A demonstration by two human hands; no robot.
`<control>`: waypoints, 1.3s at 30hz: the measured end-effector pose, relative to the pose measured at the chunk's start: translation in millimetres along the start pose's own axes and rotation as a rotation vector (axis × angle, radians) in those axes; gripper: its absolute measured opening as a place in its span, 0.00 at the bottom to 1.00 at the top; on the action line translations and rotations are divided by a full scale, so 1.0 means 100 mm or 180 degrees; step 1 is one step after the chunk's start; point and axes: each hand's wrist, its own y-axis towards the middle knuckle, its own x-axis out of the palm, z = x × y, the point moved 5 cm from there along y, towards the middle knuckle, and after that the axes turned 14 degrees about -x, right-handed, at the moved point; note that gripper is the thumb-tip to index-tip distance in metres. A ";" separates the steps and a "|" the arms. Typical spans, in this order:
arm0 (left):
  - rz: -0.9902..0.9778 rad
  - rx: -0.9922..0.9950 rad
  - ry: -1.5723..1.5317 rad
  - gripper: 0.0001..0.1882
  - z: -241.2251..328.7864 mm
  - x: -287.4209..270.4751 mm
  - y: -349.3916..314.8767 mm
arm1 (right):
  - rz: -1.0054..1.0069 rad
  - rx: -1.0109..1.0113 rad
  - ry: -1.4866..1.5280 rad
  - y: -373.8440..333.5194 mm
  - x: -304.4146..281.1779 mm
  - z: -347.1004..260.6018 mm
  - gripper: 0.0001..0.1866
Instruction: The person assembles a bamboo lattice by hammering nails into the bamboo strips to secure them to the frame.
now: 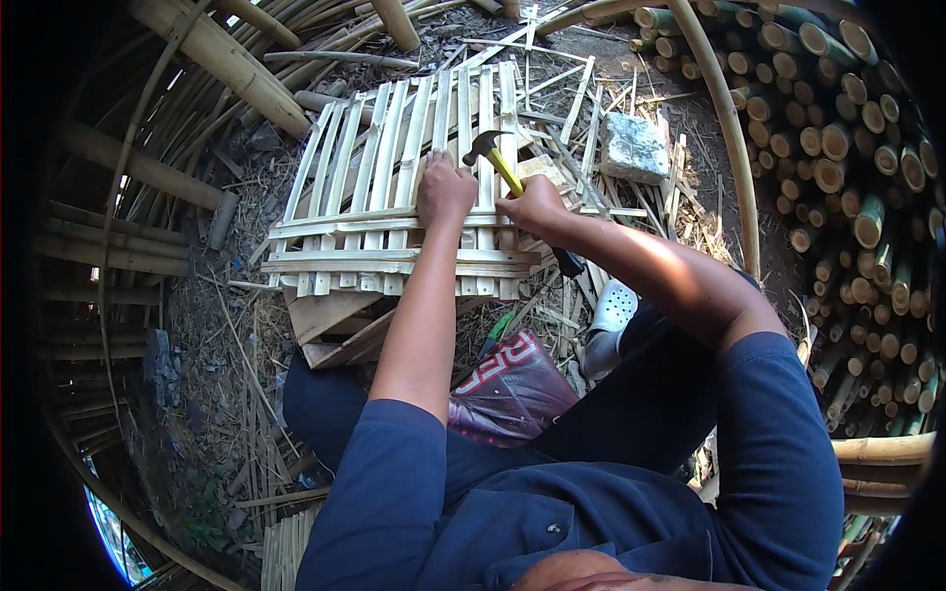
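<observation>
A crate-like panel of pale bamboo slats [379, 261] lies in front of me, with long strips crossing its near side. My left hand [446, 189] rests on its slats, fingers closed; whatever they pinch is hidden. My right hand [537, 207] grips a claw hammer [507, 172] with a yellow shaft and dark lower grip. The hammer's dark head is raised just right of my left fingers, over the panel. Under the panel's near edge are wooden boards [330, 317].
A pale stone block [634, 148] sits right of the panel among scattered bamboo strips. Cut bamboo poles [833, 143] are stacked at the right. A green-handled tool [496, 330] lies near a dark red printed cloth [514, 389]. Thick bamboo poles [222, 64] stand at the left.
</observation>
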 end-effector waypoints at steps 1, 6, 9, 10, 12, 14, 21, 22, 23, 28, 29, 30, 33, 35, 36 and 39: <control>-0.0009 0.0009 -0.0003 0.29 0.00 0.00 0.00 | 0.0009 -0.0020 0.0009 0.00 -0.01 0.01 0.20; 0.0019 0.0033 0.0007 0.30 -0.02 0.00 0.00 | -0.0014 -0.0034 0.0175 -0.04 -0.02 -0.01 0.20; 0.0006 0.0051 0.0024 0.30 0.00 0.01 0.00 | -0.0042 -0.0137 0.0175 -0.04 -0.02 0.02 0.21; -0.0011 0.0024 -0.0008 0.30 0.01 0.01 0.00 | -0.0040 -0.0183 0.0162 -0.04 -0.03 0.03 0.21; 0.0010 0.0002 -0.0026 0.30 -0.02 0.00 0.01 | -0.0078 -0.0188 0.0168 -0.05 -0.02 0.00 0.21; 0.0057 0.0038 -0.0026 0.30 -0.02 -0.01 0.00 | -0.0055 -0.0216 0.0176 -0.05 -0.01 0.00 0.21; -0.0095 -0.0054 0.0099 0.29 0.04 -0.05 -0.04 | 0.0015 -0.0433 0.0120 0.00 0.01 0.04 0.21; -0.0096 -0.0038 0.0103 0.29 0.04 -0.06 -0.03 | 0.0026 -0.0472 0.0092 0.01 0.01 0.04 0.21; -0.0092 -0.0025 0.0109 0.29 0.05 -0.06 -0.03 | 0.0011 -0.0450 0.0111 0.01 0.01 0.03 0.21; -0.0079 -0.0080 0.0056 0.29 0.00 -0.05 -0.02 | -0.0100 -0.0119 0.0215 -0.03 -0.03 0.04 0.19; -0.0079 -0.0078 0.0050 0.29 0.00 -0.04 -0.01 | 0.0039 0.0018 0.0228 -0.01 -0.07 0.07 0.18; -0.0072 -0.0078 0.0047 0.29 -0.01 -0.04 0.00 | 0.0050 -0.0171 0.0306 0.00 -0.11 0.07 0.19; 0.0003 -0.0026 -0.0021 0.29 0.01 0.01 0.02 | 0.0331 -0.0794 0.0109 0.07 -0.32 0.14 0.21; 0.0140 0.0063 -0.0106 0.28 0.01 0.02 0.02 | 0.0645 -0.1092 -0.0383 0.06 -0.40 0.18 0.24; 0.0131 0.0054 -0.0077 0.28 -0.02 0.03 0.03 | 0.0790 -0.1243 -0.0620 0.04 -0.42 0.14 0.26; 0.0053 0.0002 0.0032 0.28 -0.05 0.01 0.02 | 0.0393 -0.0871 -0.0760 -0.06 -0.38 0.06 0.38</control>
